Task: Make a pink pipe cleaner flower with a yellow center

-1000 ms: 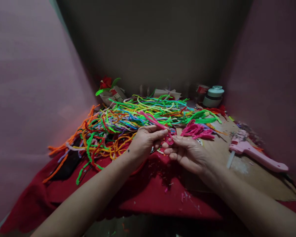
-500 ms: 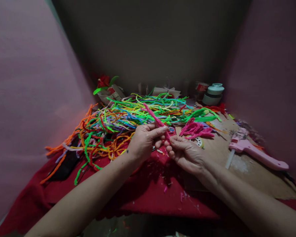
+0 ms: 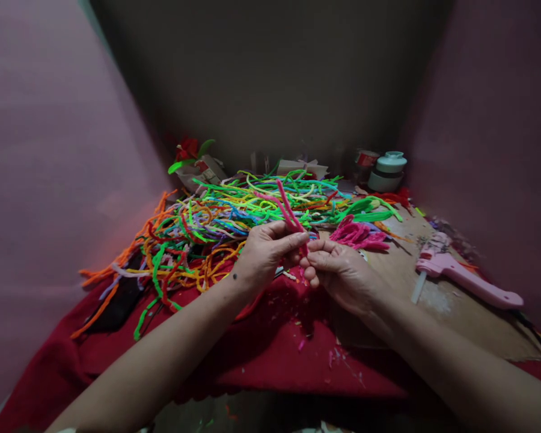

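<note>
"What's the left hand holding?"
"Its fingers are clamped on a fuzzy pink stem, two slim strands forking upward before the multicoloured pile."
"And the right hand?"
"Fingers pinched on the stem's lower end, left of the looped pink bundle."

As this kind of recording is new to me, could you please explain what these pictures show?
There is no machine here: you see a person's own bare hands, filmed by one camera worn on the head, looking forward and down. The left hand and right hand meet in the middle, both holding pink fuzzy strands. Beyond them, a tangled heap of multicoloured strands lies partly over a red cloth. Just past the right hand is a pink bundle. Further right, what looks like a pink glue gun rests on a brown board.
</note>
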`<state>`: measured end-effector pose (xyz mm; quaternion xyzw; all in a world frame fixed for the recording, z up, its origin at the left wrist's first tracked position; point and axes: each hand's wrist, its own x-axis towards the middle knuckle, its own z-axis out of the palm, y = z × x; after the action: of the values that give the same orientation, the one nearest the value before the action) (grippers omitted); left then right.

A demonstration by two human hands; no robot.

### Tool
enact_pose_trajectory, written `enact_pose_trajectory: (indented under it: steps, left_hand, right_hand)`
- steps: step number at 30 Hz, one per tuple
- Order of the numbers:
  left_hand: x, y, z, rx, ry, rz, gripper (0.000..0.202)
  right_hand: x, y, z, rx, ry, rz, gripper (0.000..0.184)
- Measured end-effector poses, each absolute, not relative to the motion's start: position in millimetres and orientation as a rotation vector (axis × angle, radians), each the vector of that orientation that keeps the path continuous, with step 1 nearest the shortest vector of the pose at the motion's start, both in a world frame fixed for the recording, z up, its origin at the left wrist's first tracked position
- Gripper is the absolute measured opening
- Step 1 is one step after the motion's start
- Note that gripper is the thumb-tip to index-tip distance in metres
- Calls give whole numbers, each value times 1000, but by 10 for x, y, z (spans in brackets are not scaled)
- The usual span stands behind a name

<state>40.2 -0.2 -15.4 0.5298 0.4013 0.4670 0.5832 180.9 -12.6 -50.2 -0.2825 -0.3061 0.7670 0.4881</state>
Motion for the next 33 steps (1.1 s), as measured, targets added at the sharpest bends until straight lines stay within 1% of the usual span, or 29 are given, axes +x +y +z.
enact_pose_trajectory:
  steps: [4,7,9,13,16,18,20,22,25,28,33]
  left_hand:
    - [375,15,-176,1194,913,1105,19]
    - [360,24,-182,1176,914,1108,19]
    - [356,23,-184,1170,950,1121,19]
    - [353,17,-220,1252,1088,1162,20]
    - [339,28,-268,1260,1116,1131,23]
    - [328,43,-292,1184,1067,1109,21]
    - [321,56,-305,1101,1028,1090,19]
    - [325,58,-310,1058,1025,1062,20]
    - [346,39,-309,1061,1052,1019,20]
    - [359,28,-310,1077,1039,995,20]
    - [316,71,-343,1039,970,1015,18]
  right_hand:
    - [1841,-101,-413,-748,-980,1939,12]
    - [1829,-89,-346,-854,-1152,1958,17]
    - [1799,-100,-325,-951,-1241,1835,21]
    - [1751,-157,-373,-1097,-1400,1375,27]
    - [1759,-187,-432,-1126,-1497,1228,26]
    - [1773,-191,-458,-1122,-1503,1279,25]
    - [1782,-182,-478,-1091,-1428,1436,24]
    - [1786,-164,-502,-1021,-1290,1616,18]
    - [1788,-132,-540,-918,-1117,1772,19]
    - [1793,-111,-565,-924,-1057,1813,21]
    - [1792,-113,-571,-1000,-1069,1776,20]
